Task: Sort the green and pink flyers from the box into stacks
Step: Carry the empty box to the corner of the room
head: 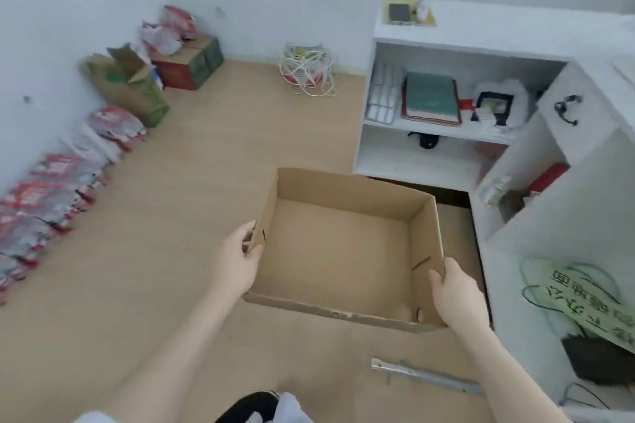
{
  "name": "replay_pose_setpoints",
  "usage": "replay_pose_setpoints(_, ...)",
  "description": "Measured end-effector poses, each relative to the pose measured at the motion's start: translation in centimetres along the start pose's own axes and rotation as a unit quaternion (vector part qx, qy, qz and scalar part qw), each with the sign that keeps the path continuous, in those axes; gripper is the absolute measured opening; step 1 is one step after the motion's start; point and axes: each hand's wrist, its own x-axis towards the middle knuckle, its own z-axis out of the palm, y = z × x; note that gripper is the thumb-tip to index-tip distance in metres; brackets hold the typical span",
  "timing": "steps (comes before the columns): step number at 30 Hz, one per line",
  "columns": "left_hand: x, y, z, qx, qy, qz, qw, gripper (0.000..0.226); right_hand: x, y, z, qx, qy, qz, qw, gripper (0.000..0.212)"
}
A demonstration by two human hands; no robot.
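Note:
An open brown cardboard box [347, 189] is held in front of me above the wooden floor. Its inside shows only bare cardboard; no flyers are visible in it. My left hand [237, 259] grips the box's left wall, thumb inside the rim. My right hand [455, 294] grips the near right corner, thumb on the inner face. A green printed sheet [584, 299] with large characters lies on the white counter at the right. No pink flyer is in view.
White shelving [443, 45] with books and small items stands at the right. Red-and-white packets [55, 189] line the left wall, with cardboard boxes [137, 86] behind them. A bundle of white cable [305, 69] sits by the far wall. A metal bar [426, 376] lies on the floor near my feet.

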Motion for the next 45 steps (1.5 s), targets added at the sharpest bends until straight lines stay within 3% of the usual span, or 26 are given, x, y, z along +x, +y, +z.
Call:
replay_pose_setpoints(7, 7.9, -6.7, -10.2, -0.04, 0.095, -0.054, 0.993, 0.043, 6.1, -16.2, 6.3, 0.034, -0.022, -0.113, 0.993, 0.016)
replay_pose_setpoints(15, 22.2, -9.8, -11.3, -0.109, 0.114, -0.116, 0.981, 0.046, 18.6, -27.6, 10.7, 0.051, -0.015, -0.152, 0.987, 0.019)
replay_pose_setpoints(19, 32.6, -9.5, -11.1, -0.125, 0.134, -0.121, 0.976, 0.047, 28.5, -34.8, 11.4, 0.043, -0.035, -0.194, 0.979, 0.034)
replay_pose_setpoints(26, 52.4, -4.3, -13.4, -0.109, 0.172, -0.132, 0.97, 0.047, 46.4, -50.6, 9.3, 0.039, -0.068, -0.221, 0.972, 0.013)
replay_pose_setpoints(32, 67.1, -3.4, -16.5, -0.086, 0.18, -0.133, 0.971, 0.046, 57.5, -62.3, 11.0, -0.187, -0.036, -0.282, 0.94, 0.027)
replay_pose_setpoints(45, 103.7, -4.2, -27.3, -0.086, 0.184, -0.173, 0.964, 0.046, 81.4, -93.7, 17.6, -0.101, -0.081, -0.276, 0.952, 0.023)
